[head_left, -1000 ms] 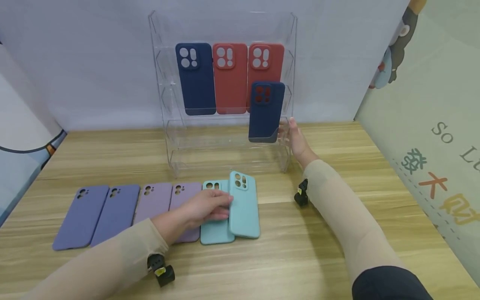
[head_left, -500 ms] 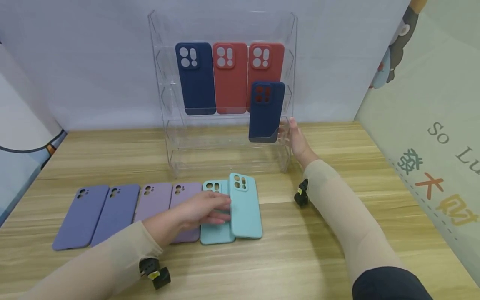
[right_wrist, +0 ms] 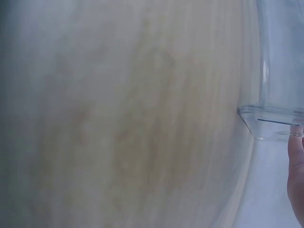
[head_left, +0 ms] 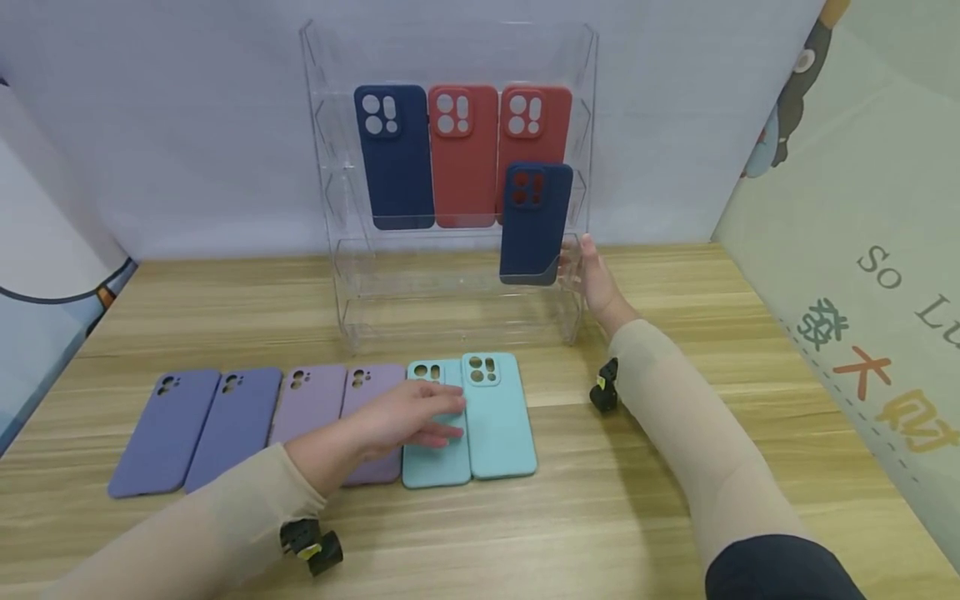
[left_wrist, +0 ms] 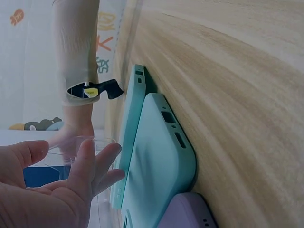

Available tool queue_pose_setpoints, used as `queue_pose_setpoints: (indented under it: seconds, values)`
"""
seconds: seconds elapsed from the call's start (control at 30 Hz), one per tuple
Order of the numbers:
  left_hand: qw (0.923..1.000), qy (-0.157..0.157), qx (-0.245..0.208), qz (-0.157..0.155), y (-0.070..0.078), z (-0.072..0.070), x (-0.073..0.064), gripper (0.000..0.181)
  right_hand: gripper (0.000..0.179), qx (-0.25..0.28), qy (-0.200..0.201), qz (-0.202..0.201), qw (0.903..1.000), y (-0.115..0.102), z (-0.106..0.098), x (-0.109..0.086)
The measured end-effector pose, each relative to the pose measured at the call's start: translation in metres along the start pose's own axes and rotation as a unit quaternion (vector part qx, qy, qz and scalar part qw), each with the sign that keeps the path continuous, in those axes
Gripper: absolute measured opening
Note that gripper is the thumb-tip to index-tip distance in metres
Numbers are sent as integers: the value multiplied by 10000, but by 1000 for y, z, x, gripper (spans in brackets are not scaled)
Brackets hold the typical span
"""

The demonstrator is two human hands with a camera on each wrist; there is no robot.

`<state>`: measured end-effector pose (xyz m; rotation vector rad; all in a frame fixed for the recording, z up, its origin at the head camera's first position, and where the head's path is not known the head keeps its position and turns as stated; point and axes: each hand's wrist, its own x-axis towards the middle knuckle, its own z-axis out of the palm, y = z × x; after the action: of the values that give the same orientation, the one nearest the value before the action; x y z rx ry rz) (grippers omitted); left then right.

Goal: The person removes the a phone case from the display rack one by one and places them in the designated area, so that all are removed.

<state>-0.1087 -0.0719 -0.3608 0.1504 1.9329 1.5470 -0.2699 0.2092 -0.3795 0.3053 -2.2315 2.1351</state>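
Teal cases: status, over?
Left hand empty, over left teal case, partly hiding it. Right teal case alongside, in plain view. Right hand touching side of clear rack.

This looks like a small shop-display corner: a clear tiered rack [head_left: 405, 289] holds phone cases [head_left: 463, 179] on a wood-grain counter [head_left: 585, 533] beside a cartoon-printed wall [head_left: 832, 217]

1. "So" [head_left: 880, 267] and "Lu" [head_left: 939, 317], the latter cut off by the view's edge, on the pale green wall [head_left: 840, 217].
2. Green 發 [head_left: 823, 323], red 大 [head_left: 862, 372] and what looks like yellow 财 [head_left: 917, 421], below, on the same wall.
3. The left wrist view shows coloured characters there too, turned sideways.
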Motion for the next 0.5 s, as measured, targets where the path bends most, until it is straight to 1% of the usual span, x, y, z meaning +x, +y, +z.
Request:
queue_pose_setpoints:
  seconds: [0.13,0.27,0.33,0.4,0.47,0.5]
  values:
    - [9999,52,80,31,0,0,2,50,102,-109,-19,-30,9999,0,-1,0]
    - [9999,89,126,-47,0,2,5,49,106,-152,-40,-39,9999,1,-2,0]
    - [9998,101,136,-92,1,2,7,49,102,-152,-42,-27,9999,1,-2,0]
    - [9998,107,131,-106,1,2,9,49,93,-174,-26,-2,9998,1,-2,1]
    - [9998,102,151,-65,0,1,9,49,84,-197,-11,42,9998,0,-1,1]
    - [9998,87,188,3,0,-1,9,50,80,-212,0,66,9998,0,-1,1]
